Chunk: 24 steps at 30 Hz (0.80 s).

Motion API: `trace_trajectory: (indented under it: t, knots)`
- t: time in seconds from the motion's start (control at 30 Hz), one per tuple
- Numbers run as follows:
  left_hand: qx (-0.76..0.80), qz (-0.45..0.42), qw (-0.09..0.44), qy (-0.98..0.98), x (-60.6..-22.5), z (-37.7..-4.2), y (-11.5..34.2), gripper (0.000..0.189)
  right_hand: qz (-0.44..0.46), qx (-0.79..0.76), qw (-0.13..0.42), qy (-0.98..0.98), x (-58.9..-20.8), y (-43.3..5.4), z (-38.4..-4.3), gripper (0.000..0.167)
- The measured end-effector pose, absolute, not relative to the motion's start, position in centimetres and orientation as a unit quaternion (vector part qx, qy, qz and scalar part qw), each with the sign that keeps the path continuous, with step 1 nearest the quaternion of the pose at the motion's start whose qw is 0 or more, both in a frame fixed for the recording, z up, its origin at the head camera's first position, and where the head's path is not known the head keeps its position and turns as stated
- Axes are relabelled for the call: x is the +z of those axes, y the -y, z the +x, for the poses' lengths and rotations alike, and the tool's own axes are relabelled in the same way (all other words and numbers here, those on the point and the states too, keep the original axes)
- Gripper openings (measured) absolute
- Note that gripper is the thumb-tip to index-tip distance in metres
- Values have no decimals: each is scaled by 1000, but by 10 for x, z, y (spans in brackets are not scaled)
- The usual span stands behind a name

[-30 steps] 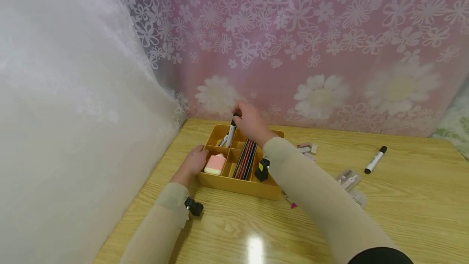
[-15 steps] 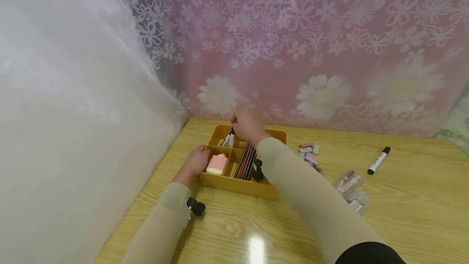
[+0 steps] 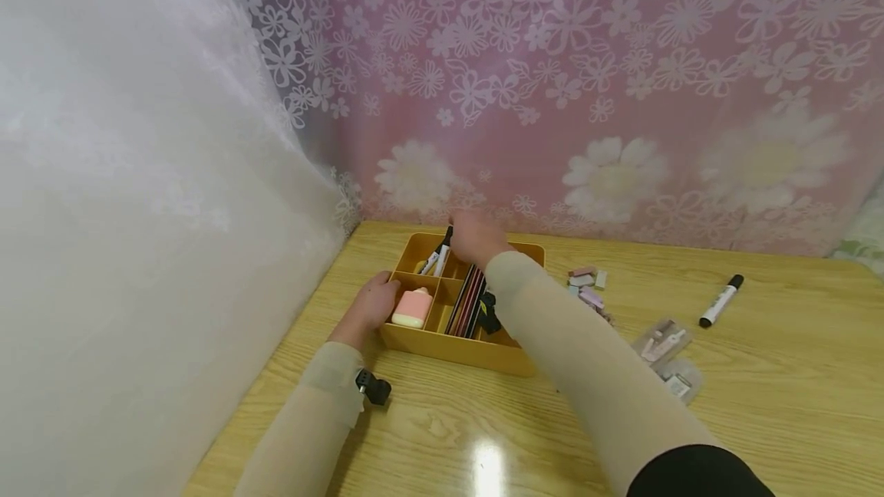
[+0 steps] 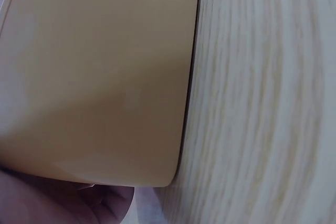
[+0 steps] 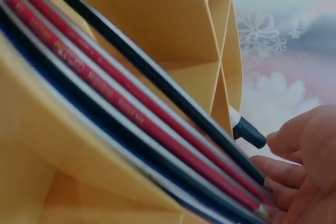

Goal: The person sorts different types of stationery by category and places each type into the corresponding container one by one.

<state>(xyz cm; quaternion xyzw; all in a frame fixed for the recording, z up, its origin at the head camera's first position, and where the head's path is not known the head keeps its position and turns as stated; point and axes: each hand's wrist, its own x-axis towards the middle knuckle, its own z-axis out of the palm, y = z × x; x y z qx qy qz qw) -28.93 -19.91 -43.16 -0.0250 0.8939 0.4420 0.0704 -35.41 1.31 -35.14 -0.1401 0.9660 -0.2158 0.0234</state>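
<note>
A yellow compartment organizer box [image 3: 456, 350] stands on the table. My left hand [image 3: 373, 301] grips its left wall; the left wrist view shows fingers curled around its corner. Two black-capped white markers lean in the back-left compartment, the nearer marker [image 3: 443, 260] tilted right. Over that compartment's divider is my right hand [image 3: 478, 238], a fingertip right at a black cap [image 5: 252, 133] in the right wrist view, its fingers loosely bent beside it rather than around it. Red and black pencils [image 5: 100, 77] lie in the front middle compartment. A pink and cream bottle [image 3: 413, 308] sits front left.
Right of the box lie several small pastel blocks [image 3: 589, 297] and two clear cases, the upper case [image 3: 663, 342] holding small items. Another black-capped marker [image 3: 721, 301] lies farther right. A pink flowered curtain [image 3: 525, 175] hangs behind the table, with white sheeting [image 3: 173, 213] at the left.
The right hand has lowered a marker into the back-left compartment and then shifted slightly right, its fingers coming off the cap. The left hand has stayed at the box.
</note>
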Motion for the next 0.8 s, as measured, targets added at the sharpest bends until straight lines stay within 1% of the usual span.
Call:
trace_trajectory:
  t: [0.27,0.47,0.57,0.8]
  knots:
    - [440,-30,71,-895,-430,-289,198,50,-156,-246,53,-955,-341,-40,-349,45]
    - [445,-36,73,-892,-430,-287,198,51,-163,-246,34,-955,-330,-77,-341,37]
    - [440,-33,72,-895,-429,-287,199,51,-157,-242,33,-957,-328,-100,-339,37]
    - [437,-26,72,-896,-430,-287,199,51,-146,-200,4,-969,-332,-165,-338,41]
